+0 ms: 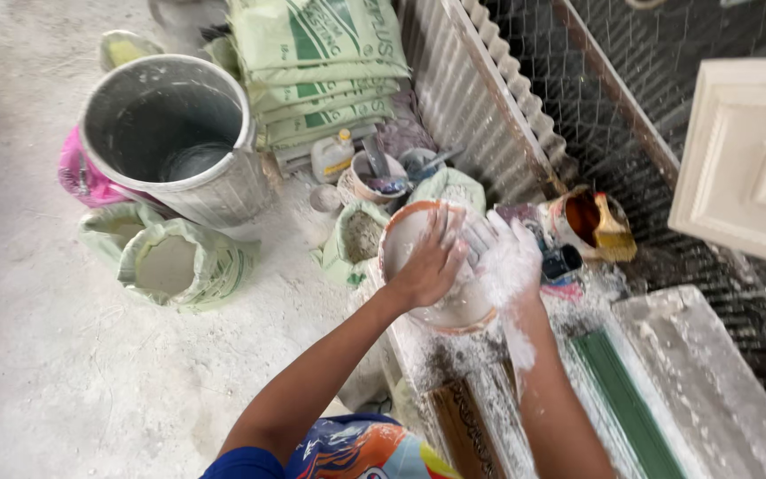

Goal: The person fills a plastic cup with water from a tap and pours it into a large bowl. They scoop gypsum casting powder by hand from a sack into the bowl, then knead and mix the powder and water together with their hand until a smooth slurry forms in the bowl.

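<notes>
Bowl [432,275], orange-rimmed and caked w/ white plaster, sits at centre of head view, tilted toward the camera, held between both hands over a powder-strewn work surface [711,390]. Left hand [429,263] lies flat inside/over the bowl's mouth, fingers spread, palm pressed to the white contents; not curled round anything. Right hand [507,257] is thickly coated in white powder, cupped against the bowl's right rim, fingers together and bent onto the edge; whether it actually clamps the rim I can't tell, powder hides the fingertips. White powder trails down the right forearm. Just beyond the bowl, touching or nearly so, an open sack of grey powder [361,235] and a second pale sack behind it. Right of the hands: small tin w/ orange-brown liquid [582,217] and a brush [613,232] resting across it. Upper left, large grey metal drum [175,133] w/ water at the bottom, a pink bag behind it, two open green-white sacks [170,263] below it. Stacked green-and-white bags [321,62] lie behind, next to a small white jug [332,155] and a pot w/ tools. Corrugated sheet [472,98] leans beside wire mesh. White moulded panel [746,160] at right edge.
</notes>
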Motion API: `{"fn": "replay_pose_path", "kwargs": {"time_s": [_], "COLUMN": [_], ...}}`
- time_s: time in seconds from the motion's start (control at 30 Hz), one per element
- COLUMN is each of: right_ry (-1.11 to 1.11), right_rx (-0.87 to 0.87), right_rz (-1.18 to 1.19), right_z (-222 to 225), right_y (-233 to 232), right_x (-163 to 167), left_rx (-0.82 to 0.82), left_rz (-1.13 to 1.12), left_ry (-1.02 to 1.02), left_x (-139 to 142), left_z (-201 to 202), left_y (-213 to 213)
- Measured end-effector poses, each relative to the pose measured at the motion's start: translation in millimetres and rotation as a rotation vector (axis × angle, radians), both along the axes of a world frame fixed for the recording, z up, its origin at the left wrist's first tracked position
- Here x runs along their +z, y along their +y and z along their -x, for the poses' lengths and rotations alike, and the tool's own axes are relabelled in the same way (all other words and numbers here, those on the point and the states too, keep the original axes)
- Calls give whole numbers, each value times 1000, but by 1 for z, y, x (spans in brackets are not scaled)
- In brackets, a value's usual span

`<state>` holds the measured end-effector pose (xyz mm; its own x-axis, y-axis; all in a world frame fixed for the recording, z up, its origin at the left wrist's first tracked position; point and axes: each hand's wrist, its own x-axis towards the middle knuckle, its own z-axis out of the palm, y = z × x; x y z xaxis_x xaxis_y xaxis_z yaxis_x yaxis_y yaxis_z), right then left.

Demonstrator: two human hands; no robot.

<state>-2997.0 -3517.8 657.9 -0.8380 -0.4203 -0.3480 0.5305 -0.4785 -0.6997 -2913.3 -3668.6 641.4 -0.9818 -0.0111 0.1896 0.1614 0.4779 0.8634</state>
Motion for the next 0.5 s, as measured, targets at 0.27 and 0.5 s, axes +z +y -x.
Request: {"fn": "replay_pose_path", "kwargs": {"time_s": [0.27, 0.5], "right_ry": [720, 863], "right_rx": [291, 488], "right_rz": [-1320, -1433], "right_z": [1, -18], "right_y": [31, 6], "right_x": [-19, -67], "left_rx": [177, 309], "left_rz": [-227, -435], "left_ry": [278, -26], "left_x": [31, -4], "left_z": [-25, -42], "left_y": [-34, -64]}}
